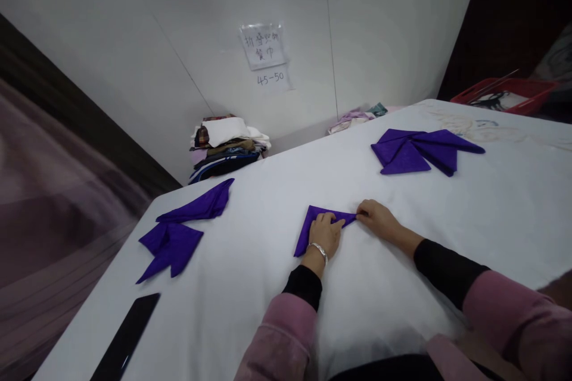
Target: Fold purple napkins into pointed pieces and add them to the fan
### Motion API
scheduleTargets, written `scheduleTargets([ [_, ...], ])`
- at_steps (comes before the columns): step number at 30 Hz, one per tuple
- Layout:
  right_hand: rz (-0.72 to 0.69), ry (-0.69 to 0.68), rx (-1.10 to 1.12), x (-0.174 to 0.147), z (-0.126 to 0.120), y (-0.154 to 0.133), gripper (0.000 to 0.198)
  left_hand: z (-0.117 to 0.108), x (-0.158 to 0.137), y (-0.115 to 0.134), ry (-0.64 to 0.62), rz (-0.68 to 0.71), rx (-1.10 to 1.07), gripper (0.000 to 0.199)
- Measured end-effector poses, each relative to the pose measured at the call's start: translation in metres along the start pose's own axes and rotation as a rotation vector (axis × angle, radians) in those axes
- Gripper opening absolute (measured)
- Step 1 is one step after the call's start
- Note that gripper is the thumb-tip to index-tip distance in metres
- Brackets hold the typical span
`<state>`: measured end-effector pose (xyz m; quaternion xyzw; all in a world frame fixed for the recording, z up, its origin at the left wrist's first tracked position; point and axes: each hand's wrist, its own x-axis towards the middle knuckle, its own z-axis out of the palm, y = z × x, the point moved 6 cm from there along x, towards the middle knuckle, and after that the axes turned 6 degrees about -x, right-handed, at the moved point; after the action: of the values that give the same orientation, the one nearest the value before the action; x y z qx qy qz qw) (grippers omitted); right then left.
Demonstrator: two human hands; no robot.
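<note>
A purple cloth napkin (304, 236), folded into a pointed shape, lies on the white-covered table in front of me. My left hand (326, 233), with a silver bracelet at the wrist, presses on its middle, fingers bent against the cloth and holding it down. At the napkin's narrow right tip, my right hand (375, 219) pinches the cloth between thumb and fingers. Part of the napkin is hidden beneath my left hand.
Folded purple napkins lie at the left (179, 238) and the far right (413, 149). A black phone-like slab (127, 336) rests near the left edge. Beyond the table are a stack of clothes (227, 146) and a red basket (531, 95). Paper signs (263, 47) hang on the wall.
</note>
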<state>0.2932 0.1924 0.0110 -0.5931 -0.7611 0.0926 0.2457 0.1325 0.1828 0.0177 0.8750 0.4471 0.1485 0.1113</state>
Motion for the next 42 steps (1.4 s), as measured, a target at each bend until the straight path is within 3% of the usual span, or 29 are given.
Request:
scheduleTargets([
  [7, 0.033, -0.067, 0.025, 0.005, 0.003, 0.007, 0.010, 0.000, 0.000, 0.000, 0.004, 0.006, 0.004, 0.031],
  [21, -0.061, -0.091, 0.068, 0.001, -0.001, 0.008, 0.017, 0.002, 0.000, -0.002, 0.025, 0.017, 0.002, 0.031],
  [26, 0.006, -0.116, 0.135, 0.003, -0.003, 0.007, 0.019, 0.001, 0.000, 0.000, 0.023, 0.015, 0.000, 0.030],
  [31, 0.092, -0.110, -0.013, 0.005, -0.002, 0.000, 0.026, 0.002, 0.000, 0.000, 0.035, 0.013, -0.007, 0.031],
  [42, 0.127, -0.099, -0.026, 0.006, 0.004, 0.010, 0.014, 0.003, 0.000, -0.002, 0.052, 0.022, -0.021, 0.030],
])
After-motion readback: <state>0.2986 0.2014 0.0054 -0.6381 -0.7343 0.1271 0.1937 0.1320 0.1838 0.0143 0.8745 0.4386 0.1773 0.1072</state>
